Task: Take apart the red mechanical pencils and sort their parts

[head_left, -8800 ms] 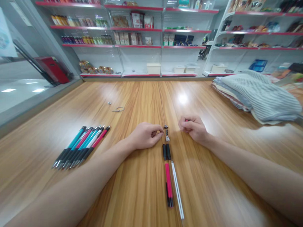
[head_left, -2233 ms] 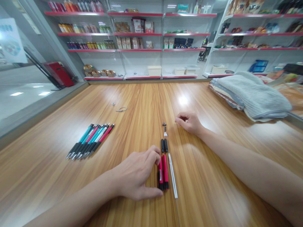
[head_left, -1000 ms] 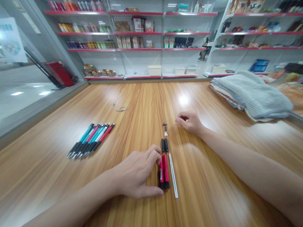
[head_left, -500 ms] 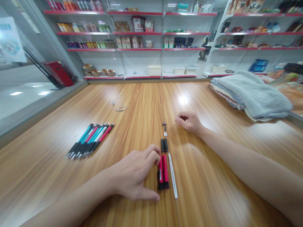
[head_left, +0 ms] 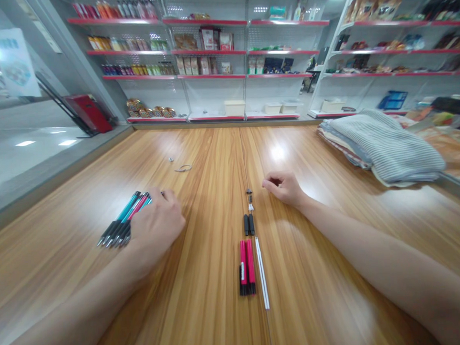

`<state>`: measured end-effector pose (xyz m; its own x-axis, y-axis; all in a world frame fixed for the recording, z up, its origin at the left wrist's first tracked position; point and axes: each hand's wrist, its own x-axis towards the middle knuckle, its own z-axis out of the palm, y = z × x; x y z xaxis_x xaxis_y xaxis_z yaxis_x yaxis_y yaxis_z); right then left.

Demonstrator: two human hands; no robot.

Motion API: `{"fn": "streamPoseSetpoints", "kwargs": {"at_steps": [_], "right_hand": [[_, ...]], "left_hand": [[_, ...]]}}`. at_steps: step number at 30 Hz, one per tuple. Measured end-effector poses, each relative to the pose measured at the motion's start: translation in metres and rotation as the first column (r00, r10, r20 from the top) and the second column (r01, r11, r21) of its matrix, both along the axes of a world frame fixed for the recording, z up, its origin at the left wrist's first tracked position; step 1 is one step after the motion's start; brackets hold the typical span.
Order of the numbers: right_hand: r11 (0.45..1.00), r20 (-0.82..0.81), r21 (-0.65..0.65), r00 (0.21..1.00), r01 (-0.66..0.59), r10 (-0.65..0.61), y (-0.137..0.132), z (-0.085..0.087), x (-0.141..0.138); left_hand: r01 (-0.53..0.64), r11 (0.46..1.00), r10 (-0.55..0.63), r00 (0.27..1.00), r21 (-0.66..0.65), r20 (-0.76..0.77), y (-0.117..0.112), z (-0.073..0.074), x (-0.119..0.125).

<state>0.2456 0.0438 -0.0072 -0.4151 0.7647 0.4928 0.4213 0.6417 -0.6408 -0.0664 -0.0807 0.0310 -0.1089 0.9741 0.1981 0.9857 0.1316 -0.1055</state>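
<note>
My left hand [head_left: 158,220] is over the right end of a row of click pens [head_left: 123,219], teal and red with black grips. Its back hides some of the pens, and its fingertips are out of sight. My right hand [head_left: 284,186] rests on the table with curled fingers, thumb against them, nothing visible in it. Left of it, along the table seam, lie small metal springs and white-and-dark pen parts [head_left: 250,205]. Nearer me are two black grips [head_left: 248,224], two red pen barrels [head_left: 246,267] and two thin white refills [head_left: 262,274].
A metal ring-like loop [head_left: 183,168] and a tiny metal piece [head_left: 170,159] lie farther back on the wooden table [head_left: 212,304]. Folded striped cloths [head_left: 383,142] are stacked at the right. Stocked shelves [head_left: 210,50] stand behind the table's raised edge.
My left hand has moved left and away from me, from beside the red barrels to the row of pens. My right hand has barely moved.
</note>
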Motion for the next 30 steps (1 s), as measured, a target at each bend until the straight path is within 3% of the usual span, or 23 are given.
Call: {"fn": "streamPoseSetpoints", "kwargs": {"at_steps": [4, 8, 14, 20, 23, 26, 30], "right_hand": [[1.000, 0.006, 0.012, 1.000, 0.010, -0.010, 0.005, -0.002, -0.005], [0.999, 0.000, 0.020, 1.000, 0.029, -0.029, -0.001, -0.001, -0.005], [0.999, 0.034, 0.044, 0.999, 0.014, -0.015, -0.031, 0.003, 0.002], [0.998, 0.056, 0.065, 0.998, 0.026, -0.030, -0.029, 0.002, -0.002], [0.997, 0.063, 0.072, 0.998, 0.017, -0.022, -0.026, 0.002, -0.004], [0.997, 0.065, 0.080, 0.998, 0.006, -0.012, -0.028, 0.002, -0.002], [0.991, 0.054, 0.123, 0.997, 0.044, -0.051, -0.032, 0.000, 0.001]], "left_hand": [[-0.081, 0.997, 0.078, 0.973, -0.002, -0.217, 0.005, -0.006, -0.018], [-0.040, 0.999, 0.031, 0.969, -0.029, -0.243, 0.008, -0.008, -0.022], [-0.005, 1.000, 0.000, 0.975, -0.024, -0.222, 0.008, -0.007, -0.021], [0.060, 0.998, -0.057, 0.981, 0.013, -0.184, -0.005, -0.007, 0.004], [0.192, 0.981, -0.187, 0.974, 0.031, -0.126, -0.010, -0.006, 0.023], [0.395, 0.905, -0.392, 0.919, 0.160, -0.049, -0.004, -0.011, 0.037], [0.605, 0.627, -0.713, 0.699, 0.490, 0.049, 0.018, -0.026, 0.049]]}}
